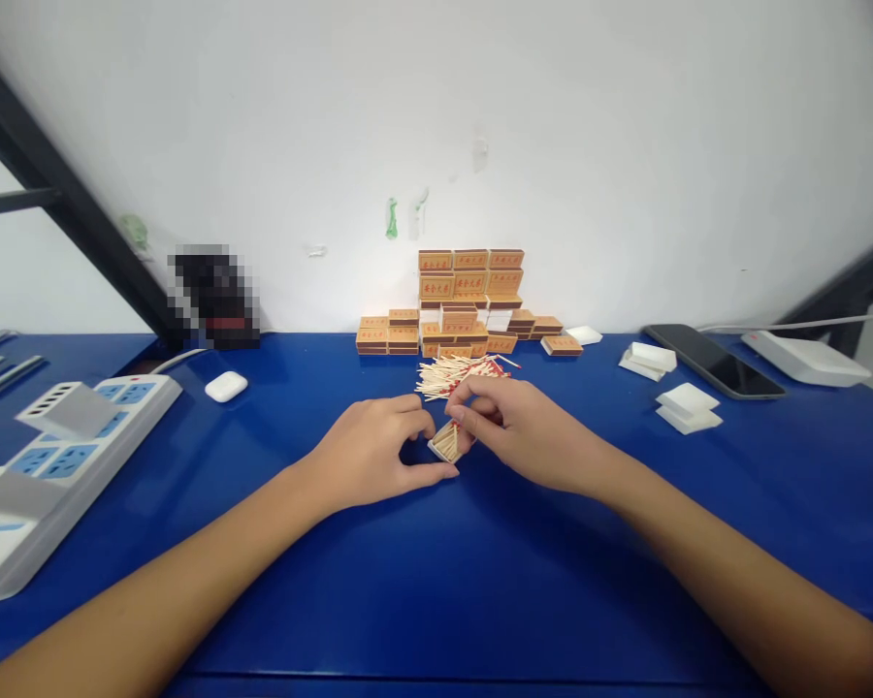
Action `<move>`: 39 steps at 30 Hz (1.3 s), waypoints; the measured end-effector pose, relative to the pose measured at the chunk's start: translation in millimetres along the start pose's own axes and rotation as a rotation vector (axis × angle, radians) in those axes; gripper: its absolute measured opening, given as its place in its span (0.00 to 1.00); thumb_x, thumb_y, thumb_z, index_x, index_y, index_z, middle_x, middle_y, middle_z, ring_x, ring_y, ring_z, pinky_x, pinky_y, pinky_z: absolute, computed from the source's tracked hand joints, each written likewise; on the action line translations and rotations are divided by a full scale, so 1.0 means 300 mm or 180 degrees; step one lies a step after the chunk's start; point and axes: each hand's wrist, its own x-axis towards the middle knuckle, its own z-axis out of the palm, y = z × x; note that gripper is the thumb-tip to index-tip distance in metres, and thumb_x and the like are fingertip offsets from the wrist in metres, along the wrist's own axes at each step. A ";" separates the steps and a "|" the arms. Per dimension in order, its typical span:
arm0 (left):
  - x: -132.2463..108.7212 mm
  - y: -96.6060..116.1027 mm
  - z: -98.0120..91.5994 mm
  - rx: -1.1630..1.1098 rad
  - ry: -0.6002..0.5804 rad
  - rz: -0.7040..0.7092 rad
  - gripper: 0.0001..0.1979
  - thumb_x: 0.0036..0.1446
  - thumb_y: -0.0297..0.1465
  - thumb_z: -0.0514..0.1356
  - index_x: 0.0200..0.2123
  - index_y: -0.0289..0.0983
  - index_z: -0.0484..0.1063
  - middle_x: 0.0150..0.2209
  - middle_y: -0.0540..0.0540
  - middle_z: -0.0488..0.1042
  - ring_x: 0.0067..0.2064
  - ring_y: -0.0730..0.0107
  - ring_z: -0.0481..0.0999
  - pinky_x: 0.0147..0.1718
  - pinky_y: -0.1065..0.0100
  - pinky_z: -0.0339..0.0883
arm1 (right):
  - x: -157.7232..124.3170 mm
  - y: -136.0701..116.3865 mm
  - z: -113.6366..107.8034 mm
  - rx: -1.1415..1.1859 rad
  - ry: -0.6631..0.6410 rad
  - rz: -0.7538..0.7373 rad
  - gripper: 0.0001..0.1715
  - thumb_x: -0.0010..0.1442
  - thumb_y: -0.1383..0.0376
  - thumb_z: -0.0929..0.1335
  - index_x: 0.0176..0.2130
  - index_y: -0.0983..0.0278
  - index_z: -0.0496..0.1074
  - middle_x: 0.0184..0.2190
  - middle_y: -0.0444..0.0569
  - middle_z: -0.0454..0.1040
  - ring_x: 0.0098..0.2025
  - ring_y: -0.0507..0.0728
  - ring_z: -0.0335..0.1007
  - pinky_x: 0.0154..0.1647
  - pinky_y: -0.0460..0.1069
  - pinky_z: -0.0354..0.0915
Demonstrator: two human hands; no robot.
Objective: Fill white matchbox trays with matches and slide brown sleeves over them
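A small white matchbox tray [432, 447] filled with matches [447, 443] rests between my hands at the middle of the blue table. My left hand [378, 451] has thumb and fingers around the tray's left and near sides. From the right, my right hand [509, 427] reaches over it, thumb and forefinger pinched at the red match heads by the tray's upper end. Its other fingers curl behind and partly hide the tray. Just beyond lies a loose pile of red-tipped matches [443, 376].
Behind the pile, matchboxes [469, 283] are stacked against the wall. White trays [688, 405] and a phone [713, 359] lie to the right, with a white device [805, 358] beyond. At left are a power strip [127, 419] and a white earphone case [226, 386].
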 end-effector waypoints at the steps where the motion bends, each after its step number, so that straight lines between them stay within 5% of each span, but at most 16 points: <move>1: 0.001 0.001 0.000 0.0001 0.0003 0.0000 0.20 0.61 0.49 0.68 0.37 0.37 0.75 0.35 0.50 0.75 0.32 0.71 0.73 0.31 0.67 0.63 | -0.001 -0.002 0.004 0.0081 -0.0059 -0.0018 0.11 0.72 0.58 0.65 0.38 0.59 0.69 0.32 0.46 0.82 0.36 0.57 0.80 0.40 0.53 0.71; 12: -0.004 0.013 0.002 0.0006 0.0121 -0.0130 0.21 0.58 0.50 0.69 0.43 0.39 0.79 0.39 0.48 0.76 0.35 0.66 0.76 0.34 0.64 0.68 | -0.007 -0.013 -0.043 -0.0009 0.0090 -0.0023 0.11 0.72 0.57 0.66 0.37 0.60 0.70 0.33 0.46 0.83 0.37 0.57 0.80 0.42 0.53 0.70; 18: 0.000 0.015 0.012 0.0035 0.0092 -0.0173 0.21 0.59 0.50 0.69 0.44 0.40 0.79 0.40 0.47 0.75 0.37 0.64 0.77 0.37 0.63 0.71 | -0.011 -0.027 -0.029 0.0014 -0.0152 -0.0136 0.11 0.71 0.58 0.66 0.39 0.60 0.74 0.39 0.47 0.83 0.39 0.56 0.78 0.39 0.51 0.69; 26: -0.001 0.009 0.007 0.0012 0.0101 -0.0123 0.15 0.62 0.43 0.66 0.44 0.39 0.80 0.41 0.46 0.76 0.38 0.66 0.77 0.36 0.63 0.71 | -0.003 0.035 -0.193 -0.1625 0.0789 -0.0026 0.11 0.66 0.58 0.68 0.35 0.60 0.76 0.29 0.47 0.78 0.30 0.57 0.70 0.32 0.52 0.61; 33: -0.002 0.010 -0.004 0.0001 0.0041 -0.0049 0.15 0.63 0.43 0.65 0.47 0.39 0.80 0.42 0.46 0.77 0.37 0.66 0.77 0.35 0.64 0.70 | 0.008 0.112 -0.205 -0.2045 -0.0097 0.0597 0.09 0.62 0.59 0.70 0.31 0.60 0.75 0.30 0.49 0.79 0.30 0.58 0.72 0.29 0.52 0.60; 39: 0.000 0.006 -0.005 0.0001 -0.0013 -0.0006 0.15 0.64 0.42 0.65 0.47 0.39 0.80 0.41 0.47 0.76 0.36 0.67 0.76 0.35 0.64 0.70 | 0.006 0.103 -0.181 -0.1947 -0.0312 0.0265 0.10 0.66 0.61 0.66 0.32 0.60 0.71 0.30 0.49 0.77 0.29 0.56 0.68 0.29 0.51 0.59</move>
